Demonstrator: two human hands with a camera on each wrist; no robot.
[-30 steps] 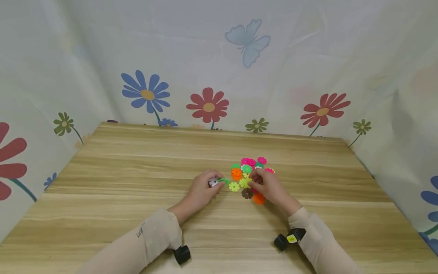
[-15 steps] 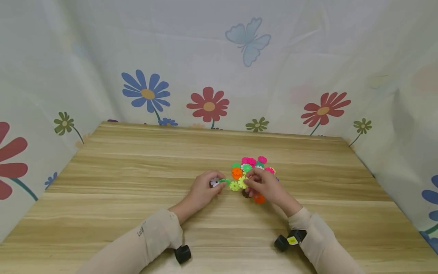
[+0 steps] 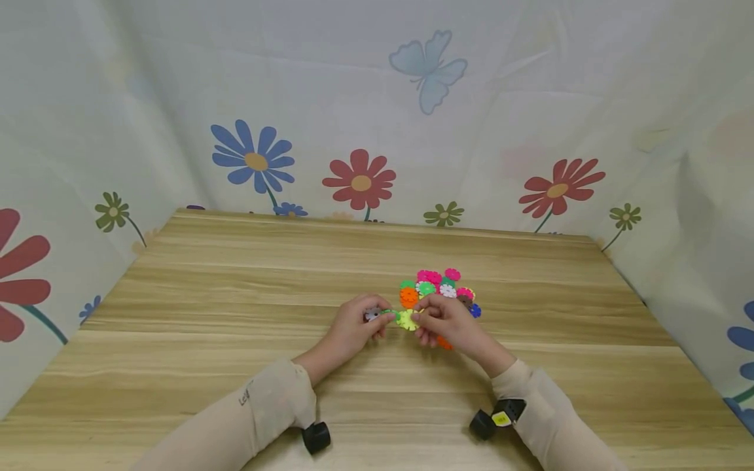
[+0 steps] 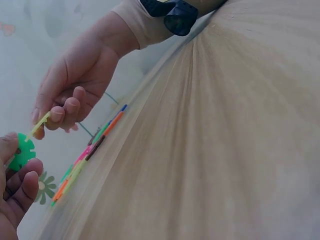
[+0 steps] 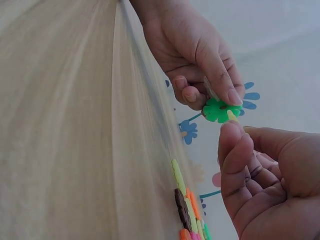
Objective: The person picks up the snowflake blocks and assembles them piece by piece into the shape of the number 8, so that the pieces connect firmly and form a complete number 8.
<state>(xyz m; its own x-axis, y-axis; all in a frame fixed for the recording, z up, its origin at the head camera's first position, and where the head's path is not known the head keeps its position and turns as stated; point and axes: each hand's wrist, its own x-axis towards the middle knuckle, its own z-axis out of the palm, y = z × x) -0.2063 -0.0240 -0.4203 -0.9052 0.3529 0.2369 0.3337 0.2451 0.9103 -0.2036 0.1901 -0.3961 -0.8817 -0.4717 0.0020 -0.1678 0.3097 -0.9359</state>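
My left hand [image 3: 353,325] pinches a green notched plastic disc [image 5: 215,112] between thumb and fingers. A white-grey disc [image 3: 372,314] sits by its far side, partly hidden by my fingers. My right hand [image 3: 458,325] pinches a yellow notched disc [image 3: 406,320] by its edge. In the left wrist view, the yellow disc is edge-on and meets the rim of the green disc, at an angle to it. Whether their notches interlock I cannot tell. Both hands are raised off the table.
Beyond and beneath my right hand, a loose cluster of notched discs lies on the wooden table [image 3: 247,281], including orange [image 3: 409,297], pink [image 3: 452,274], white [image 3: 448,290] and blue [image 3: 475,311] ones. A flower-printed cloth [image 3: 330,78] hangs around the table.
My right hand has carried the yellow disc leftward from the cluster to the green disc. My left hand has stayed nearly in place, still holding the green disc.
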